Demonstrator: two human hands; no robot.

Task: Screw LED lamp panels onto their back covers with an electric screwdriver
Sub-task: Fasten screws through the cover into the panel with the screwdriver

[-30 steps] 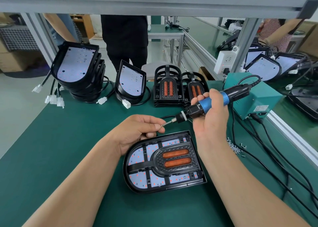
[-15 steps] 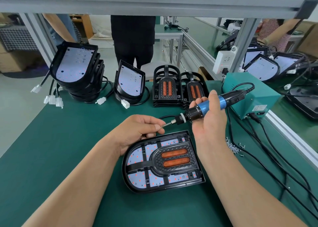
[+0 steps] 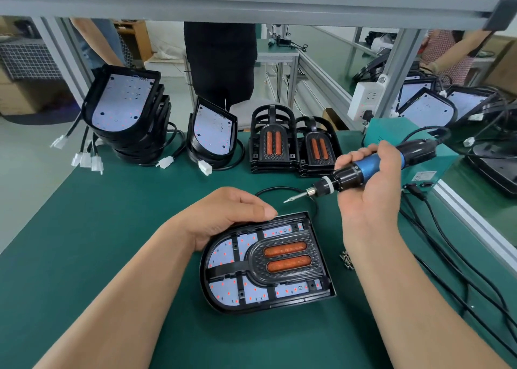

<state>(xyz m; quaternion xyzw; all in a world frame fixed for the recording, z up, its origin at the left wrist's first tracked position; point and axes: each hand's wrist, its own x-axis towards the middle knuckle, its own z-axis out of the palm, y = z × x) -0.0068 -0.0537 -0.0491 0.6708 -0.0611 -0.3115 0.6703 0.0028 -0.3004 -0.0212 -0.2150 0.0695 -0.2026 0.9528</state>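
— Green mat (image 3: 98, 242) covers the table, and it looks soft and flat. What is on it?

— One lamp (image 3: 267, 262) lies flat in the middle. It is black plastic, round at one end and straight at the other. Pale panels with tiny red dots show through the black ribs, and two orange bars sit in the middle.

— Where are the hands?

— Left hand (image 3: 229, 215) rests on the lamp's far edge, fingers curled down and pressing on it. Right hand (image 3: 369, 189) is up and to the right of the lamp, not touching it. It is closed around a driver (image 3: 361, 173).

— What is the driver like?

— Long and round, black with a blue band. Its thin metal tip points left and down, in the air just past the lamp's far corner.

— Anything else?

— Small shiny screws (image 3: 346, 260) lie in a pile just right of the lamp. More lamps (image 3: 128, 117) stand stacked at the back.
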